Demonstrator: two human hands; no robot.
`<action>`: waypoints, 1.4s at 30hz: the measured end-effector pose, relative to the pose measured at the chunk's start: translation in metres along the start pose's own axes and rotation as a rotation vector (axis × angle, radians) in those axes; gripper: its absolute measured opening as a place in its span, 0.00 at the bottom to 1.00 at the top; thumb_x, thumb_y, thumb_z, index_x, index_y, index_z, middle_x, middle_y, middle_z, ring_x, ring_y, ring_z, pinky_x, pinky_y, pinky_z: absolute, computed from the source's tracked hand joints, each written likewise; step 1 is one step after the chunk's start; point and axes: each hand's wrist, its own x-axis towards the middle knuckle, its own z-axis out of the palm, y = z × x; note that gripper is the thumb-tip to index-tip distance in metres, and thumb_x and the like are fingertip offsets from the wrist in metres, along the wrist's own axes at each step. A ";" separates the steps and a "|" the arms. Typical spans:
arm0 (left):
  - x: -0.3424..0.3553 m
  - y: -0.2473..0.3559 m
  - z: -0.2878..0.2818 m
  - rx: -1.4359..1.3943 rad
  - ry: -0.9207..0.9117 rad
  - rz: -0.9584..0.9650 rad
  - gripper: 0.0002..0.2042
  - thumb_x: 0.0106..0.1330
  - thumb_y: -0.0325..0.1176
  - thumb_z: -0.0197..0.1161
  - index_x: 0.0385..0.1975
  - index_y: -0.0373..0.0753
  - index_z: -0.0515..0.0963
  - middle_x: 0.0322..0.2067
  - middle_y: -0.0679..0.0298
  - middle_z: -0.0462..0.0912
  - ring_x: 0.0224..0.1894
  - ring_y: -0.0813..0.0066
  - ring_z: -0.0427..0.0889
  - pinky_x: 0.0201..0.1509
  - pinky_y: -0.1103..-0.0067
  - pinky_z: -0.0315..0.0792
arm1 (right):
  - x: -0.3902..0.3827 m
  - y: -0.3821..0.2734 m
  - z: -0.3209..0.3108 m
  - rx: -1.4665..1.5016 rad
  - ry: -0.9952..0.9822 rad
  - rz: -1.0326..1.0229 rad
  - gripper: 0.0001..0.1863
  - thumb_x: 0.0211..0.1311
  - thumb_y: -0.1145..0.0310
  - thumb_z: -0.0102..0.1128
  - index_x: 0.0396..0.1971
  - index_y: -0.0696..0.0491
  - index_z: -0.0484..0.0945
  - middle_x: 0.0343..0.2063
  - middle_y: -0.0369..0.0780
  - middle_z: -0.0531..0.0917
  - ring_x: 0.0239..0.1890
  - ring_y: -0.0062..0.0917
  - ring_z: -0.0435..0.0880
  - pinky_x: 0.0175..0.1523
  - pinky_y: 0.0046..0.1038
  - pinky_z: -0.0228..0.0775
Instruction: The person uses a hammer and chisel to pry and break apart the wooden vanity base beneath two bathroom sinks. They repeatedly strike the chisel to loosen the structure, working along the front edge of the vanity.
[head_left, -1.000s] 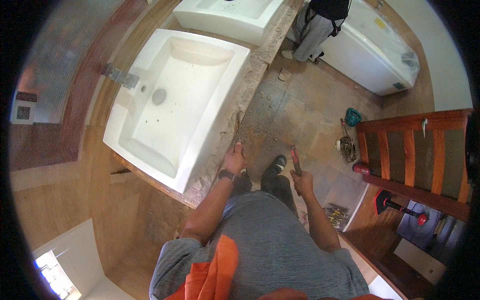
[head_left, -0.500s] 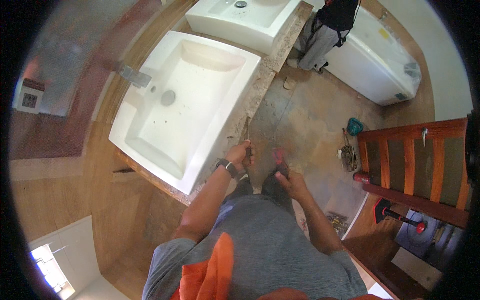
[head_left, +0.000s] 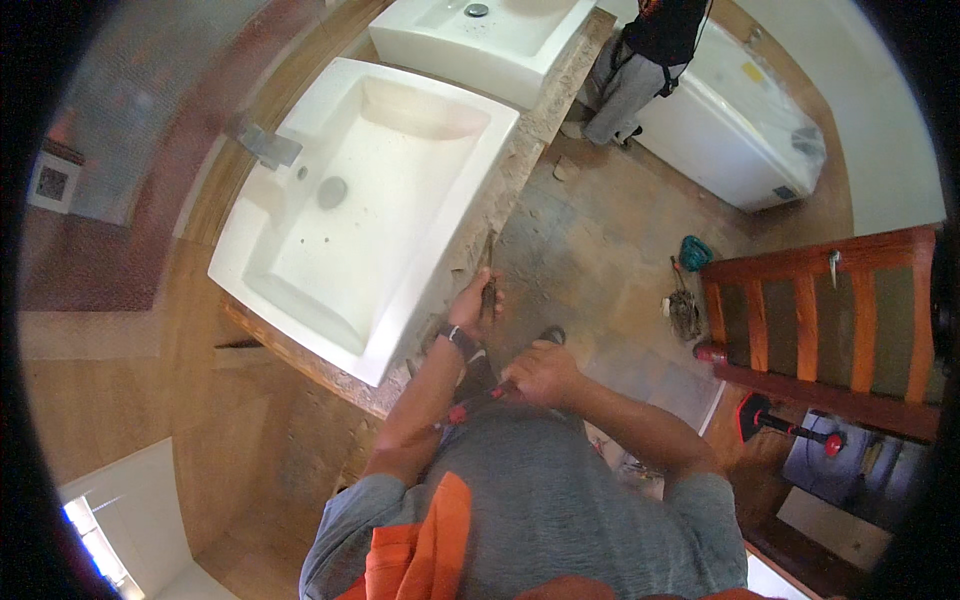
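My left hand (head_left: 476, 303), with a dark watch on its wrist, is closed around a slim, dark chisel-like tool (head_left: 489, 255). The tool points away from me along the rough front edge of the counter (head_left: 508, 200), below the white basin (head_left: 400, 200). Nearer my body, my right hand (head_left: 545, 374) grips a red-and-black hand tool (head_left: 497, 391). One black end of it sticks out beyond my fist; the red part slants down and left in front of my shirt. Its exact kind is not clear.
A second basin (head_left: 550, 60) sits farther along the counter. Beyond it a person in grey trousers (head_left: 628, 95) stands beside a white bathtub (head_left: 720, 130). To the right are a slatted wooden piece (head_left: 805, 320), a teal object (head_left: 695, 252) and a red-black tool (head_left: 750, 418).
My right hand has drawn in and to the left. Its tool has swung from pointing away from me to slanting toward my body. My left hand has barely shifted.
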 end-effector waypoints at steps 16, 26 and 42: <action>0.007 -0.006 -0.011 -0.001 -0.103 0.035 0.22 0.72 0.55 0.54 0.51 0.45 0.76 0.25 0.69 0.77 0.21 0.77 0.74 0.26 0.78 0.68 | 0.021 0.058 0.020 -0.230 -0.173 0.362 0.18 0.55 0.48 0.62 0.26 0.51 0.78 0.20 0.41 0.82 0.25 0.38 0.84 0.31 0.41 0.76; 0.003 0.001 -0.001 0.048 -0.043 0.028 0.21 0.71 0.56 0.54 0.49 0.45 0.76 0.25 0.68 0.78 0.22 0.77 0.75 0.27 0.79 0.69 | 0.008 0.024 0.011 -0.118 -0.021 -0.115 0.16 0.55 0.52 0.60 0.33 0.49 0.82 0.21 0.40 0.84 0.22 0.37 0.85 0.26 0.40 0.75; 0.019 -0.009 -0.017 -0.007 -0.078 0.087 0.25 0.70 0.58 0.55 0.56 0.46 0.74 0.23 0.72 0.76 0.18 0.84 0.72 0.21 0.84 0.70 | 0.012 0.002 0.019 -0.248 0.040 0.143 0.12 0.51 0.56 0.62 0.20 0.49 0.82 0.21 0.40 0.85 0.24 0.32 0.86 0.25 0.41 0.76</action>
